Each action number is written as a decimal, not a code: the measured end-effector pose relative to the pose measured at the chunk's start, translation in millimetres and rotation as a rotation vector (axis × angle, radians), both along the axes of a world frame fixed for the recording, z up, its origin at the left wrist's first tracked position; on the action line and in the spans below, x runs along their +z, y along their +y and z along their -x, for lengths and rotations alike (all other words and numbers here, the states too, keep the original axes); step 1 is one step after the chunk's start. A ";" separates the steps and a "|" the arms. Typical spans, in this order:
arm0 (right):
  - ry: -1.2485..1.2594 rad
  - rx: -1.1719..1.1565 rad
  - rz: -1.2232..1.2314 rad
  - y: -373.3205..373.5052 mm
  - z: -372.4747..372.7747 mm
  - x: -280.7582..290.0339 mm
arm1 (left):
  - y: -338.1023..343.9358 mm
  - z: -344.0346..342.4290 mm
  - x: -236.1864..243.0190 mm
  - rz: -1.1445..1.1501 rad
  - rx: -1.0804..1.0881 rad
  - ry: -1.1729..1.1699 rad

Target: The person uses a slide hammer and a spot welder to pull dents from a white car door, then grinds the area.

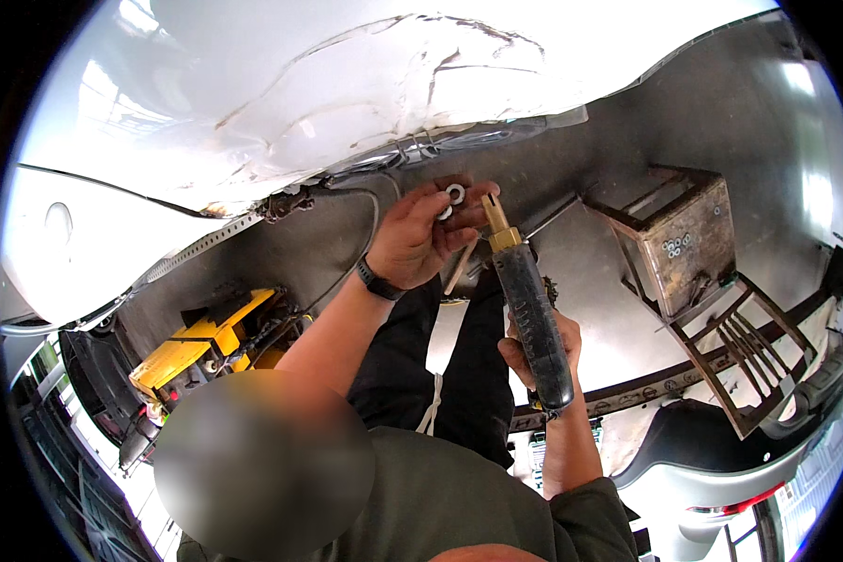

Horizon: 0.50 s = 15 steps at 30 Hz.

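Washers (451,200) sit in left hand (418,234), black tool (532,323) in right hand (569,342).

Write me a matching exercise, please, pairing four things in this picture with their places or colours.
1. Tool
2. Two washers
3. Watch
4. Chair

A. Brown, toward the picture's right
B. Between fingers of the left hand
C. Held in the right hand
D. Black, around the left wrist

Pairs: 1-C, 2-B, 3-D, 4-A
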State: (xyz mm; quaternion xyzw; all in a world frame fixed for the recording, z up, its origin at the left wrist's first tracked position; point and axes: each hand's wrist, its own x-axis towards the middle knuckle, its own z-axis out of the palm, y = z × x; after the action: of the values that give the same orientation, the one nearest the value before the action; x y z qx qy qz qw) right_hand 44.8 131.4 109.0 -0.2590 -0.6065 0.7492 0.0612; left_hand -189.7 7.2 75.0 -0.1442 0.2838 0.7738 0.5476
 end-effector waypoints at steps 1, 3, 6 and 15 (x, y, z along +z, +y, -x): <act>0.003 0.000 0.000 -0.3 -0.4 0.3 | 0.6 -1.0 -1.9 0.000 0.000 0.003; 0.014 0.003 0.030 -0.8 -1.2 0.0 | 2.1 -3.3 -4.9 -0.008 0.031 0.035; 0.074 0.001 -0.001 -2.4 2.2 -3.5 | 8.1 -3.1 -4.9 -0.021 0.067 0.095; 0.013 0.021 0.039 -5.0 19.5 -3.0 | 15.0 -5.3 -10.8 -0.025 0.102 0.097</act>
State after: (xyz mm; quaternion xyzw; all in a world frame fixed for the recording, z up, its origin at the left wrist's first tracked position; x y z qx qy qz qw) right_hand 25.3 126.4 106.0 -0.2489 -0.5942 0.7630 0.0522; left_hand -184.5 22.3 64.2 -0.1138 0.2927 0.8102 0.4949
